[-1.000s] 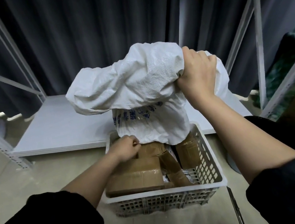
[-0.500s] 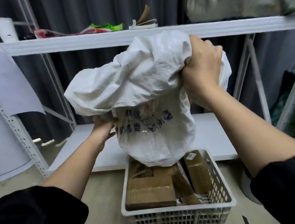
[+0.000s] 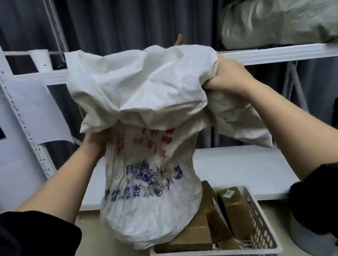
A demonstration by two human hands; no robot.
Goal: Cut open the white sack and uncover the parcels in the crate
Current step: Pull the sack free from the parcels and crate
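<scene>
The white sack (image 3: 144, 109), crumpled and printed with red and blue characters, hangs in the air above the crate. My right hand (image 3: 228, 78) grips its bunched upper part on the right. My left hand (image 3: 96, 144) holds its left side below the fold, partly hidden by the cloth. Its open lower end droops over the left of the white slotted crate (image 3: 263, 235). Brown taped parcels (image 3: 235, 213) lie uncovered in the crate at the lower right.
A white metal shelf rack (image 3: 285, 52) stands behind, with a grey-green bundle (image 3: 288, 14) on its upper board and a white lower board (image 3: 238, 167) just behind the crate. A sheet of paper (image 3: 36, 110) hangs from the left upright. Dark curtains fill the back.
Both hands have lifted the sack higher, off the parcels. My left hand left the crate and took hold of the sack's left side. The camera has tilted up.
</scene>
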